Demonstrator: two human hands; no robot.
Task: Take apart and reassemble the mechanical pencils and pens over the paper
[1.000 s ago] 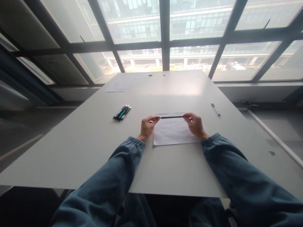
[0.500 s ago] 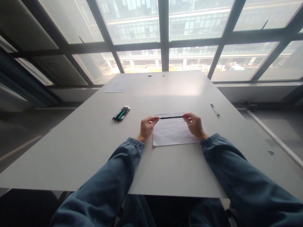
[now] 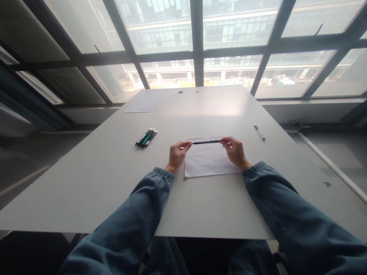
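the person sits at a wide pale table [image 3: 200, 206] with both arms in blue-grey sleeves [image 3: 134, 214] stretched out over it. the left hand [image 3: 177, 154] and the right hand [image 3: 235, 152] each pinch one end of a thin dark pen [image 3: 206, 142], fingers closed on its tips. the pen lies level between them, held just above the far edge of a white sheet of paper [image 3: 210, 164]. the sheet lies flat on the table right in front of the person, and the heel of each hand rests at or over a side edge of it.

off to the left, well apart from the hands, a small bunch of pens [image 3: 146, 138] lies side by side at a slant, one of them showing green. to the right, about as far out, a single pen [image 3: 259, 132] lies alone. further back on the left another sheet [image 3: 142, 104] lies near the far edge, and two small dark round spots [image 3: 180, 92] sit at the far edge itself; what they are i cannot tell. a small dark mark [image 3: 327, 184] shows near the right edge of the table.

nothing lies between the hands and the sheet, and the space around the held pen is open. behind the table a big window [image 3: 197, 38] with dark frames looks out on buildings.
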